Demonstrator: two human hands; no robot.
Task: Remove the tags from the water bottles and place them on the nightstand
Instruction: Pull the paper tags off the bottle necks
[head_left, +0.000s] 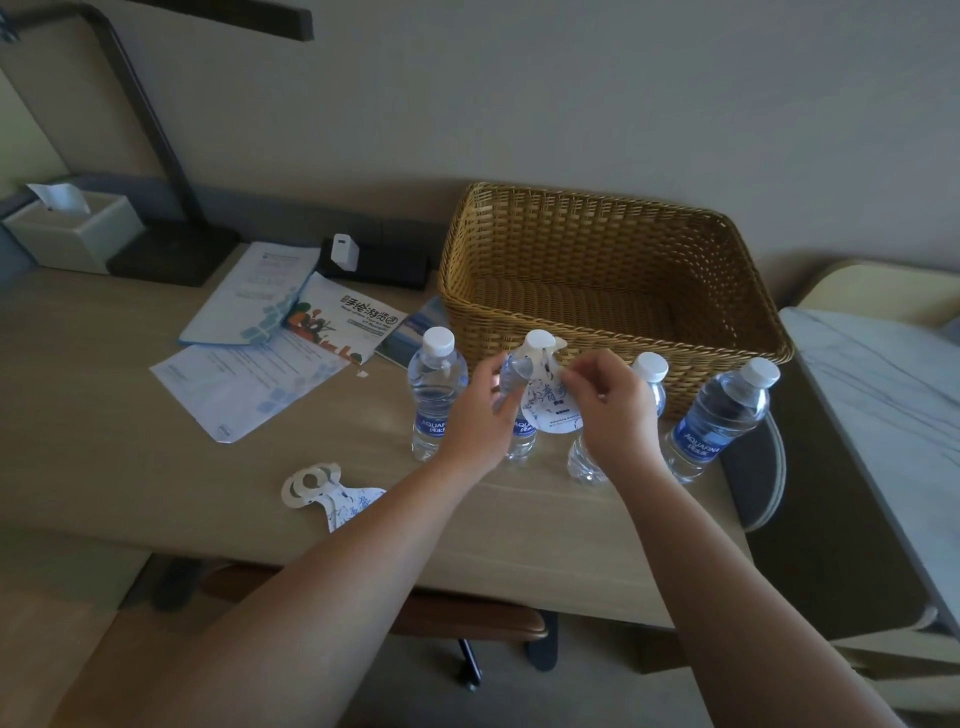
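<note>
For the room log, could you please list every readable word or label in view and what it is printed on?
"AQUAFINA": label of the rightmost bottle.
"AQUAF", cut off by the left hand: leftmost bottle.
"手绘游览": brochure.
Tag pinched by the right hand: blurred.
Papers: too small.

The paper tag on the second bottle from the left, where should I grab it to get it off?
Pinch the tag near its ring end at the cap, then lift straight up from above, since the ring loops over the neck of the upright bottle. The left hand holds the bottle body; the right hand pinches the tag's edge.
</note>
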